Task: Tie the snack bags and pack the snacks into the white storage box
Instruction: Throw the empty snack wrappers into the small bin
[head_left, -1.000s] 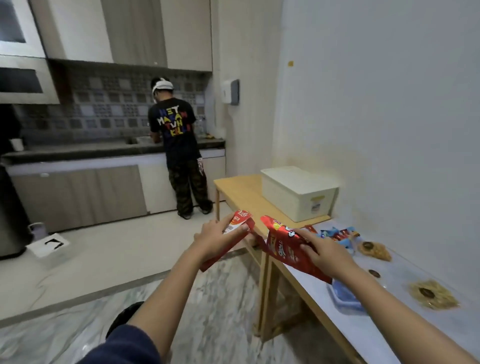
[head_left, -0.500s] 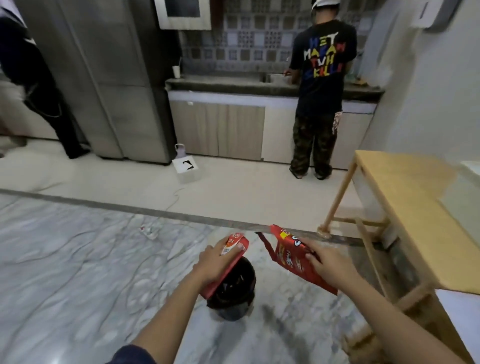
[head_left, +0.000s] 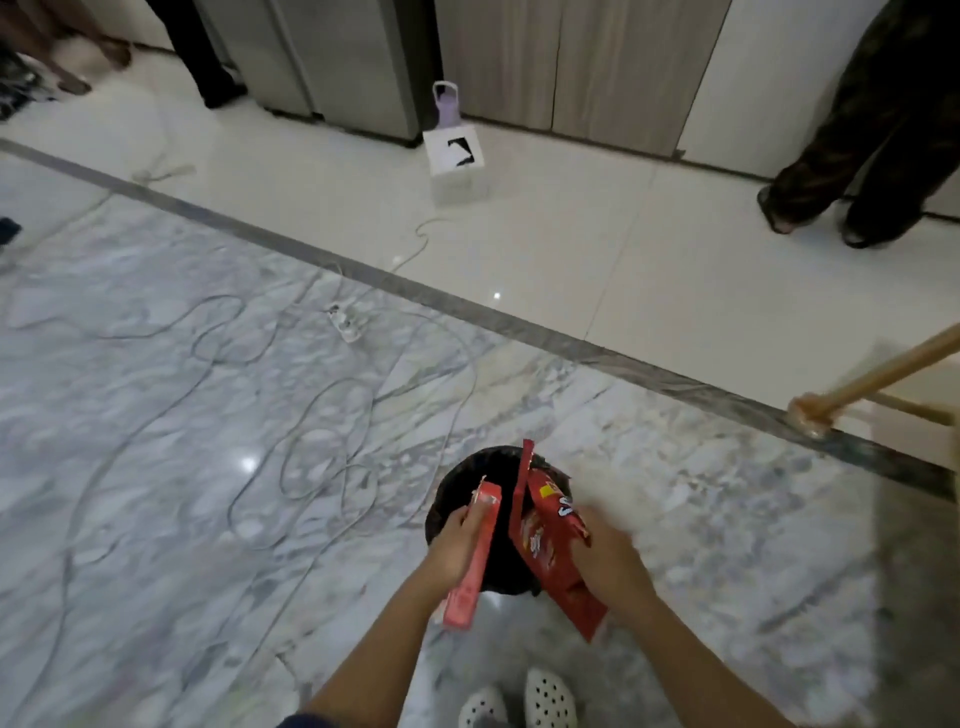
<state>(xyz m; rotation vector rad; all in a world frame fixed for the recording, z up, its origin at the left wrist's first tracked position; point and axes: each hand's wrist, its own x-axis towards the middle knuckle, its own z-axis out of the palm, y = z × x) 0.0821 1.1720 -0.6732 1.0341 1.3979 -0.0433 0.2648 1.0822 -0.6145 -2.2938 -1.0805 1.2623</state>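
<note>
Fingers (head_left: 469, 521) of left hand (head_left: 456, 543) clamped on slim red packet (head_left: 474, 564), right hand (head_left: 609, 558) gripping crinkly red snack bag (head_left: 557, 564), over round black bin (head_left: 457, 475), 6 o'clock. Slack grip could bin snacks.

Soft, fairly dim indoor light falls from overhead and leaves small white glare spots on the polished floor (head_left: 571, 249) at the centre and lower left of the frame, with a broad, soft-edged shadow at the lower right. Motion blur smears the right hand (head_left: 608, 556), the print on the red snack bag (head_left: 558, 551) it grips and the table leg (head_left: 857, 379) at the right edge, while the left hand (head_left: 457, 545) and its flat red packet (head_left: 475, 551) stay slightly sharper. Wide-angle distortion splays the upright lines of the cabinets (head_left: 571, 62) outward along the top edge, and the upper corners darken.
</note>
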